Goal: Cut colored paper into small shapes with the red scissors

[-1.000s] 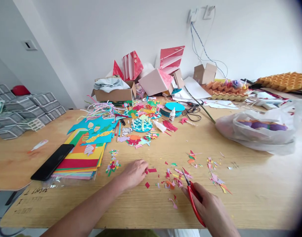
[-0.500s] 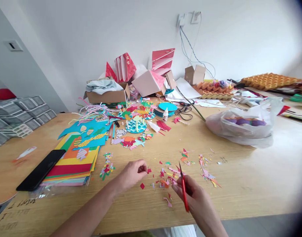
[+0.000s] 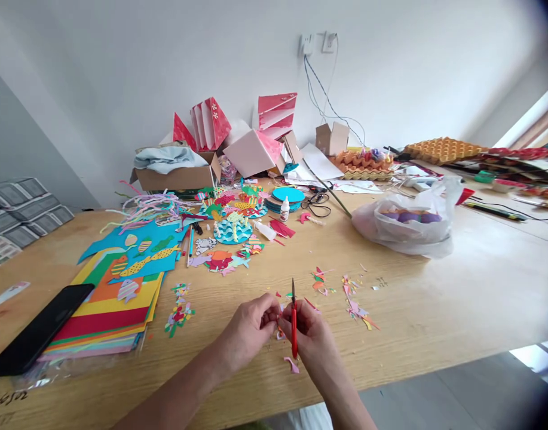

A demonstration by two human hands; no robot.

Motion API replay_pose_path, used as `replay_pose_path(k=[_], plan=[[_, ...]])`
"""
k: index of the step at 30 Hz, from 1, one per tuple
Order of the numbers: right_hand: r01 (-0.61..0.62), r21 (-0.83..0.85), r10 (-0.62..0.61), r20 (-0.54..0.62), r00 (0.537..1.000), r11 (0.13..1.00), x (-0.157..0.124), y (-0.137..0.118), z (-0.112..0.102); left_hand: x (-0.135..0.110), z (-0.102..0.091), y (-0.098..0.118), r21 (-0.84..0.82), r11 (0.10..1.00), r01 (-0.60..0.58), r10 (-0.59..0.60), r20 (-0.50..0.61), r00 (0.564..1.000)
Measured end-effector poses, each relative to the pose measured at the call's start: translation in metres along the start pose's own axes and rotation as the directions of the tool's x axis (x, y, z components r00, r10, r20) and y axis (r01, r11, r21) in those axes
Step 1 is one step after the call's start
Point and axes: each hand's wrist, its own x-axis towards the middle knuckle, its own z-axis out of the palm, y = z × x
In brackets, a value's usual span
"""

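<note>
A: Where are the scissors (image 3: 294,321) located?

B: They are at lower centre of the frame, over the desk (image 3: 412,304), in the right hand (image 3: 313,329). The blades point up the frame; the red handles are below.

A: What is the condition of the fingers?

B: The fingers of the right hand are closed on the handles. Those of the left hand (image 3: 251,323) are curled inward, tips just beside the right hand. Whether they grip anything cannot be told.

A: Which items are adjacent?

B: A pink scrap (image 3: 293,366) lies below the scissors in the frame. Mixed scraps (image 3: 357,310) lie right of the right hand. Small cut pieces (image 3: 179,314) lie left of the left hand. Coloured sheets (image 3: 107,323) are stacked at lower left, with a black phone (image 3: 40,328) across their left edge.
</note>
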Motion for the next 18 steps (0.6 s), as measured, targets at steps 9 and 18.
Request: replay_pose_path(k=[9,18], plan=[[0.082,-0.021,-0.083,-0.074,0.994,0.996,-0.0032,-0.0074,0.003,-0.0002,0.0016,-0.0059,-0.42,0.894,0.155,-0.127,0.095,0.987],[0.122,-0.211,-0.146,-0.102,0.984,0.97,-0.0047,-0.0036,0.0037,0.0,0.0025,-0.0033,-0.173,0.983,0.064,-0.068,-0.014,0.998]])
